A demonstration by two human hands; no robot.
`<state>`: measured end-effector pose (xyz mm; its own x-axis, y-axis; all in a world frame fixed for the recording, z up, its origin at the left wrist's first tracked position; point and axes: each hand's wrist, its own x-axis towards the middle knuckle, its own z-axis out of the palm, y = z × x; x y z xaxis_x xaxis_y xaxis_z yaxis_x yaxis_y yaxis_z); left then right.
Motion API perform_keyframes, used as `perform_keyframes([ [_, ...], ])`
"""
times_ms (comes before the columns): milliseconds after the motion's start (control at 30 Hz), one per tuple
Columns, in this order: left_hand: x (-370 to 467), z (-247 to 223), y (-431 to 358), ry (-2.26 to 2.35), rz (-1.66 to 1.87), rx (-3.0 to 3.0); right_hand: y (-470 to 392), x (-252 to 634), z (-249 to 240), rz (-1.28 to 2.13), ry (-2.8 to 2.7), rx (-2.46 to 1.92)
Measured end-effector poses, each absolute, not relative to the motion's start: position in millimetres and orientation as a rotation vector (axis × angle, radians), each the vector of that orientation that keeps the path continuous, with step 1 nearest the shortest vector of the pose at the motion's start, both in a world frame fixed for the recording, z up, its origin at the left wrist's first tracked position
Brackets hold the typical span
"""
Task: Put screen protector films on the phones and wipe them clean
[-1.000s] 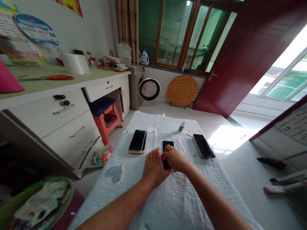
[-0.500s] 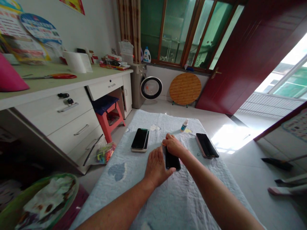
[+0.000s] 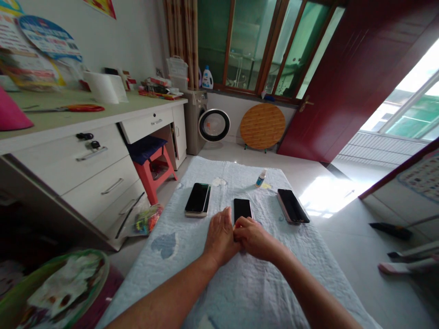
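Observation:
A black phone [image 3: 242, 208] lies on the blue patterned cloth [image 3: 274, 292], its lower part hidden by my hands. Along its left edge rests my left hand [image 3: 221, 236], fingers stretched out and holding nothing. My right hand [image 3: 254, 236] is closed over the phone's lower part, its fingers bent together; whatever they pinch is too small to tell. Two stacked phones [image 3: 198, 198] sit to the left. To the right is another black-screened phone [image 3: 293, 205], apparently on top of a pinkish one. A small white bottle with a blue label [image 3: 260, 179] stands beyond.
A desk with drawers [image 3: 137, 112] runs along the left, with a red stool [image 3: 154, 171] beside it. Closer in are a plastic bag [image 3: 144, 219] and a waste bin [image 3: 103, 283]. A washing machine [image 3: 195, 121] with its door open stands behind.
My right hand has moved down the phone from its top end to its lower part, uncovering the upper screen. The view has shifted slightly.

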<state>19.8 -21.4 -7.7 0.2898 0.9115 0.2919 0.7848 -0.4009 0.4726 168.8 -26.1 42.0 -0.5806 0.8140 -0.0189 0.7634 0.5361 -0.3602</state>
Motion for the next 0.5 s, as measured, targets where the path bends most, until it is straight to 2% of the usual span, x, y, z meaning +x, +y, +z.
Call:
perform_keyframes([
  [267, 20, -9, -21, 1.589, 0.67, 2.363, 14, 181, 30, 0.408, -2.421, -1.404],
  [500, 18, -11, -19, 1.57, 0.615, 2.394, 65, 188, 23, 0.216, -2.364, -1.612],
])
